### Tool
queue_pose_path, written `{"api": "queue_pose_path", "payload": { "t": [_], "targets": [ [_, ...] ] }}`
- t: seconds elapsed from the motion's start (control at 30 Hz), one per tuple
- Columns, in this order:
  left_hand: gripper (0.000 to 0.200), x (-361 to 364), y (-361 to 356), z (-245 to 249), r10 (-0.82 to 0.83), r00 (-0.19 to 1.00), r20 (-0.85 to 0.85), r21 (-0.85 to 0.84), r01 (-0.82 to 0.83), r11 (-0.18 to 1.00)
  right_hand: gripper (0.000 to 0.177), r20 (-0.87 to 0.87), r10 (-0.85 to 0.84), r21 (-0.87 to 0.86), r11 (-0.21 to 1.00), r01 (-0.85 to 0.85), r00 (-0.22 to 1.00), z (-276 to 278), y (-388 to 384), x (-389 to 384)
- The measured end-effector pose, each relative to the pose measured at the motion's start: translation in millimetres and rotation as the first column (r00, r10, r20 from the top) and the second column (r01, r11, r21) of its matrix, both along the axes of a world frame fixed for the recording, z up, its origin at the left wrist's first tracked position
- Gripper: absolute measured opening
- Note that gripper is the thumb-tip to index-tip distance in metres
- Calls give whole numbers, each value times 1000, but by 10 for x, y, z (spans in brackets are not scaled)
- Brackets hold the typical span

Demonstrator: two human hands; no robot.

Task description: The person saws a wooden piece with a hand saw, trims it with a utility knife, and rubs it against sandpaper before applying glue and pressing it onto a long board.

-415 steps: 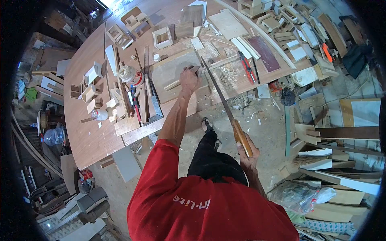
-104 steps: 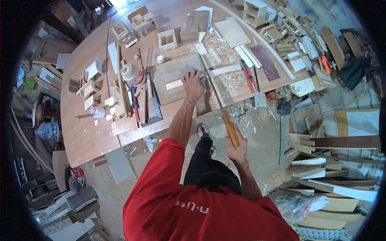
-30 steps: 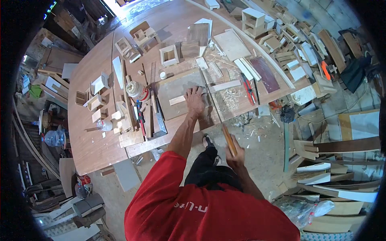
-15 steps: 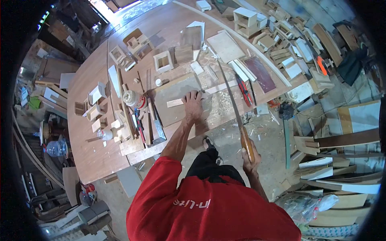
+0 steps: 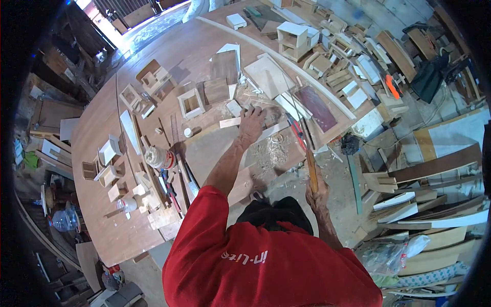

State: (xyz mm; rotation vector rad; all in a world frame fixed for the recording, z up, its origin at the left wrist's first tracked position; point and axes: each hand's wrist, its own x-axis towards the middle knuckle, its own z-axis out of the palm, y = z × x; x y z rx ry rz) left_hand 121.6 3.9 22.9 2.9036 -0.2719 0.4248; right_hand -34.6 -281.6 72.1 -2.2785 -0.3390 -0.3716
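My left hand (image 5: 250, 125) is over the bench with its fingers curled over a short pale wood strip (image 5: 229, 123), whose left end sticks out beside the palm. A second pale wood strip (image 5: 274, 130) lies to the right of this hand. In my right hand (image 5: 317, 194), at the bench's front edge, is the wooden handle (image 5: 312, 174) of a long, thin tool that looks like a file. Its narrow blade points away across the bench, over red-handled pliers (image 5: 296, 134). Curly wood shavings (image 5: 276, 151) lie between my hands.
A grey board (image 5: 204, 148) lies left of the shavings. Small wooden box frames (image 5: 191, 104) and a jar (image 5: 156, 157) stand farther left. A dark red panel (image 5: 316, 107) lies at the right. Wood offcuts (image 5: 404, 204) are stacked beyond the bench.
My left hand has moved forward across the bench, and the short strip has moved with it. The long tool stays in my right hand. The view has shifted.
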Motion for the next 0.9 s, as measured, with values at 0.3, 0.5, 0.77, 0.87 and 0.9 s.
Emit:
{"api": "queue_pose_path", "payload": {
  "t": [0.3,0.5,0.77,0.87,0.9],
  "targets": [
    [54,260,-235,17,-55,998,33,107,51,993,59,68,90,-176,981,-77,994,19,-99,535],
    [54,-271,-318,276,176,926,-333,-136,-232,963,62,160,131,-376,924,-63,978,-86,-142,1195],
    [52,-445,-213,75,84,965,-249,-35,-95,995,62,39,157,-449,885,-123,987,-442,-176,1687],
    [51,-525,-133,242,90,933,-350,-66,-120,991,64,63,114,-544,837,-62,992,-354,-92,1630],
    [51,-560,-106,337,84,912,-402,-136,-150,979,64,64,118,-543,837,-65,991,-379,-97,1631]
  ]
}}
